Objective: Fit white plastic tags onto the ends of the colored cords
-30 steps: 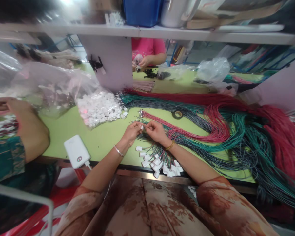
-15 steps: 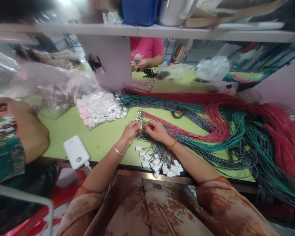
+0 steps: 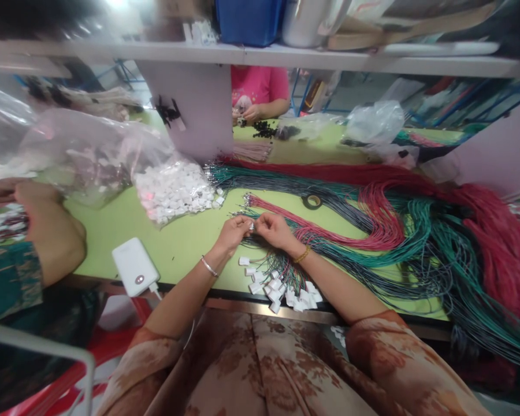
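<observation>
My left hand (image 3: 233, 233) and my right hand (image 3: 274, 229) meet over the green table (image 3: 186, 237), fingertips pinched together around a small white connector (image 3: 250, 225) and thin wire ends. Both hands are closed. Just below them lies a pile of finished white connectors with short wires (image 3: 281, 289) near the table's front edge. Long bundles of red, green and dark wires (image 3: 372, 225) run off to the right from my right hand.
A clear bag of white connectors (image 3: 175, 190) lies at the left back, a white power bank (image 3: 135, 274) at the front edge, a tape roll (image 3: 313, 201) beyond my hands. A co-worker's arm (image 3: 47, 231) rests at the left; another person in pink (image 3: 260, 92) works across the divider.
My hands have stayed in place, with only small finger movement on the connector. The co-worker's arm at the left shifted slightly.
</observation>
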A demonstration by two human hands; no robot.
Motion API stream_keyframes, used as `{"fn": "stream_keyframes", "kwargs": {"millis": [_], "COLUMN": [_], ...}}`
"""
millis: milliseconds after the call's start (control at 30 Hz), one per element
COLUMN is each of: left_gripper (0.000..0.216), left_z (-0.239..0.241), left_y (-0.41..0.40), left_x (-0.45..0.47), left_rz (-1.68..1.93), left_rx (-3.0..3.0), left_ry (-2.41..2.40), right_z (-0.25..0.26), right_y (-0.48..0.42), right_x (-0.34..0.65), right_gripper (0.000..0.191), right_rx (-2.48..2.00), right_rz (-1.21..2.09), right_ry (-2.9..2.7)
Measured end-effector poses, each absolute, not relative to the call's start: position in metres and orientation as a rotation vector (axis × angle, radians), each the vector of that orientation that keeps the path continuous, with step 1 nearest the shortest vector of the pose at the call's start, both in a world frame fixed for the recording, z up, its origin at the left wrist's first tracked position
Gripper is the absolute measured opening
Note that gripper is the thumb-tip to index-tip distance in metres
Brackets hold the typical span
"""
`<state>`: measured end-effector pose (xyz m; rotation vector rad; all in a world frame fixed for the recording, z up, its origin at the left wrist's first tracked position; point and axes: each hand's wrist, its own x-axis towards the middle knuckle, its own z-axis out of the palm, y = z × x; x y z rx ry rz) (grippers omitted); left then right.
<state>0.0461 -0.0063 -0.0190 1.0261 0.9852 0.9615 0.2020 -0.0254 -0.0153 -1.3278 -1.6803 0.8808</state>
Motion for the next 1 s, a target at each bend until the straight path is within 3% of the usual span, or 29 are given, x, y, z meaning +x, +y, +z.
{"fn": "stream_keyframes", "kwargs": {"millis": [133,267,367,467,567,667,767,867,1000], "left_gripper": [0.017,0.016,0.018,0.027,0.026,0.025,0.028,0.026,0.023], "left_z": [-0.014,0.003,0.01,0.01,0.013,0.017,0.011,-0.005,-0.019], "left_y": [-0.011,-0.041,-0.077,-0.095,-0.072,-0.02,0.028,0.051,0.052], "left_x": [0.048,0.056,0.07,0.082,0.076,0.049,0.016,-0.004,-0.012], "left_rz": [1.011,1.314,1.012,0.733,0.815,0.908,0.737,0.533,0.528], "left_rx": [1.201,1.872,2.414,2.592,2.584,2.483,2.335,2.265,2.255], "left_ry": [1.037,0.866,0.218,-0.105,0.258,1.146,1.804,1.949,1.927], "right_z": [-0.015,-0.007,-0.004,-0.006,-0.01,-0.013,-0.012,-0.01,-0.008], "right_y": [-0.021,-0.013,-0.013,-0.021,-0.029,-0.032,-0.032,-0.033,-0.036], "right_x": [0.207,0.22,0.221,0.211,0.2,0.195,0.195,0.194,0.194], "right_gripper": [0.021,0.03,0.028,0.019,0.011,0.009,0.013,0.014,0.02], "right_rx": [-1.285,-1.224,-1.256,-1.4,-1.554,-1.612,-1.578,-1.548,-1.531], "right_rz": [0.962,1.185,1.169,0.873,0.65,0.603,0.579,0.517,0.302], "right_ry": [-1.675,-1.619,-1.863,-2.121,-2.225,-2.243,-2.276,-2.339,-2.432]}}
